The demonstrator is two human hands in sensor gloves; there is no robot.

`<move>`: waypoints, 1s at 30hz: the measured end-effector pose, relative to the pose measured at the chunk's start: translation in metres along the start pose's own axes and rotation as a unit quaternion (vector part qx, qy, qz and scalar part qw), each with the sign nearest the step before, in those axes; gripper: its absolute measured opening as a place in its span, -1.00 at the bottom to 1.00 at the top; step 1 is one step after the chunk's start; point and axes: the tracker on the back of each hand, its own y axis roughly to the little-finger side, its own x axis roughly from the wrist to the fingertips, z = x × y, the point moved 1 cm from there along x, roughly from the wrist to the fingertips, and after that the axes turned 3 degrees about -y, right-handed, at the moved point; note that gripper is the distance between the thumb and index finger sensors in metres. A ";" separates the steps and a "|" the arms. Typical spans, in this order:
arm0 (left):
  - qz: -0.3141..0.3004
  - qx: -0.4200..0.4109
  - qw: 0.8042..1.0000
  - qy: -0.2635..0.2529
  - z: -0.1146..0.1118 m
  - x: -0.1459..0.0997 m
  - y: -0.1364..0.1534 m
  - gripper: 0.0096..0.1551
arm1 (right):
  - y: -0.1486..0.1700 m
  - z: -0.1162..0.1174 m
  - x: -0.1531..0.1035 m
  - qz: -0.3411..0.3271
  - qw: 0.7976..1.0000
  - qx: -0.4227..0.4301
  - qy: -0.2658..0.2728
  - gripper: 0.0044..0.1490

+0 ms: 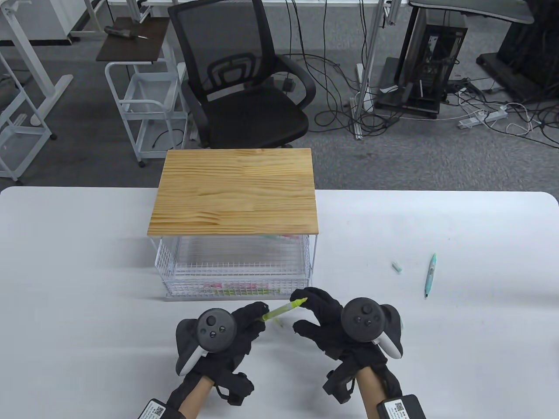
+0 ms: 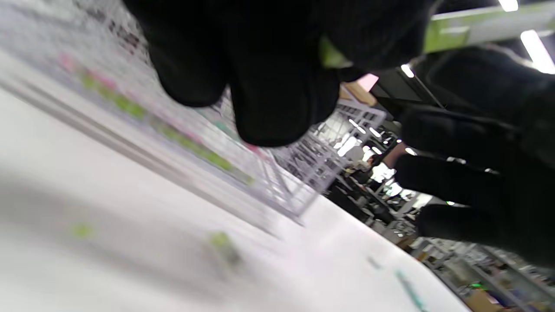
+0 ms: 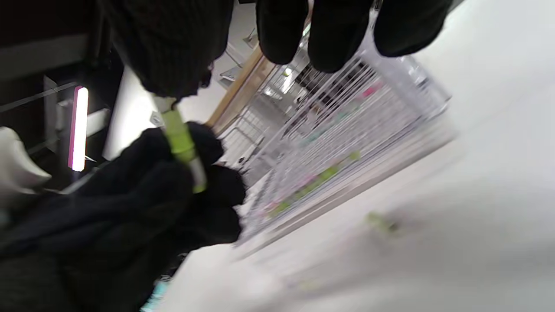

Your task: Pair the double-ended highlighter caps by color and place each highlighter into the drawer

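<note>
My left hand (image 1: 250,322) grips a green highlighter (image 1: 284,307) by its near end, just in front of the wire drawer (image 1: 236,289). The pen slants up to the right, seen also as the green highlighter (image 3: 180,141) in the right wrist view. One fingertip of my right hand (image 1: 315,310) touches the pen's far tip, while the thumb stays apart below it. A small green cap (image 3: 379,221) lies loose on the table under the hands. A teal highlighter (image 1: 430,275) and its teal cap (image 1: 397,267) lie on the table to the right.
The drawer sits in a white wire rack with a wooden top (image 1: 236,196); several pink and green highlighters lie inside it. A black office chair (image 1: 244,87) stands beyond the white table (image 1: 78,283).
</note>
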 end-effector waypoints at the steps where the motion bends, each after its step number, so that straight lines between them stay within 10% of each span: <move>1: -0.003 -0.008 1.000 0.005 -0.002 0.000 -0.002 -0.49 | 0.000 0.001 0.001 -0.002 1.000 0.017 -0.004 -0.20; 21: -0.027 -0.048 0.998 0.021 -0.020 -0.004 -0.007 -0.46 | -0.009 0.015 0.003 -0.036 0.996 0.075 -0.009 -0.37; 30: -0.012 0.080 0.997 0.011 -0.016 0.001 0.012 -0.29 | 0.001 -0.018 -0.008 -0.006 0.998 0.011 0.062 -0.36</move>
